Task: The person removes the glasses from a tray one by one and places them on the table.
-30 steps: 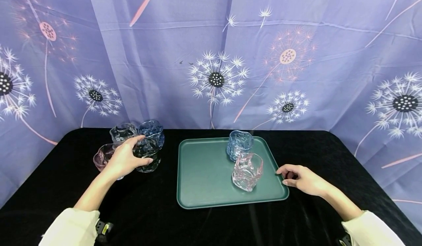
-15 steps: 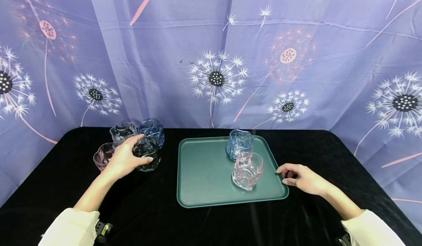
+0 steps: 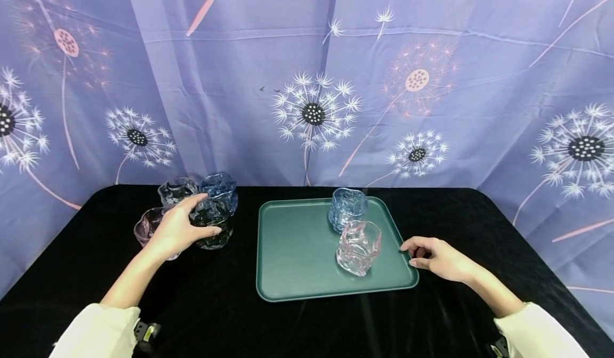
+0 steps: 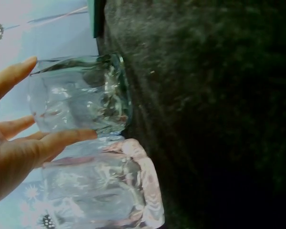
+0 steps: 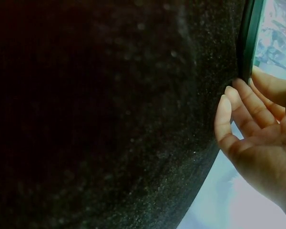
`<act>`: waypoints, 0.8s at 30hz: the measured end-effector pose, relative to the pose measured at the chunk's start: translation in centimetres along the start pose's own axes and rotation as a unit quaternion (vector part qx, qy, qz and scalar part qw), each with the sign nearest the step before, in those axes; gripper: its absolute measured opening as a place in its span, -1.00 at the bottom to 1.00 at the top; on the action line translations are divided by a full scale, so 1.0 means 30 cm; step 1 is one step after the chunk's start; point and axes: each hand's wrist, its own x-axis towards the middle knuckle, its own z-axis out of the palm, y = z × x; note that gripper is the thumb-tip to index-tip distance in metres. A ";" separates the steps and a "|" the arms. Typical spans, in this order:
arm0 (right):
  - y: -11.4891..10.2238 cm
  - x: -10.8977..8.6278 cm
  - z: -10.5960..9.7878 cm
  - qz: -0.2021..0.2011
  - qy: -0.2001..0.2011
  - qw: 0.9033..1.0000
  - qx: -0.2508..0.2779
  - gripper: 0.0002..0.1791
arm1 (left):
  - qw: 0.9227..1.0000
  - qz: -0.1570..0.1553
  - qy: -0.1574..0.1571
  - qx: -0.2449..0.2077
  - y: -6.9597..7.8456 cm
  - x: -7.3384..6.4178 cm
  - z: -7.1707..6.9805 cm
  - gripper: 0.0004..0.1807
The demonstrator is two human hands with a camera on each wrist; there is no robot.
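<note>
My left hand (image 3: 176, 231) is around a dark smoky glass (image 3: 211, 215), its thumb on one side and its fingers on the other. In the left wrist view this glass (image 4: 88, 98) stands upright, with the fingertips at its rim and side. Beside it, partly behind the hand, is a pinkish glass (image 3: 147, 226). A clear glass (image 3: 177, 190) and a blue glass (image 3: 219, 188) stand just behind. My right hand (image 3: 438, 258) pinches the right edge of a green tray (image 3: 297, 257); in the right wrist view, thumb and fingers meet at its rim (image 5: 250, 40).
On the right part of the tray stand a light blue glass (image 3: 347, 209) and, in front of it, a pale pink glass (image 3: 358, 249). A black cloth (image 3: 220, 304) covers the table. Behind it hangs a purple curtain (image 3: 249, 81) with dandelion prints.
The head view has shifted very slightly. Both hands keep their places, the left at the smoky glass and the right at the tray's edge.
</note>
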 end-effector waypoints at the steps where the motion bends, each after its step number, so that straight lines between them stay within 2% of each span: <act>1: -0.001 0.001 -0.001 0.002 -0.001 1.000 0.000 -0.76 | 1.000 0.000 -0.001 0.002 0.002 0.000 -0.006 -0.10; 10: -0.007 0.001 -0.004 0.010 0.000 1.000 0.001 -0.77 | 1.000 0.008 -0.014 0.003 0.031 -0.005 -0.056 -0.07; 24: -0.003 0.000 0.001 0.010 0.001 1.000 0.005 -0.77 | 0.999 0.041 0.003 0.010 0.076 -0.010 -0.083 -0.12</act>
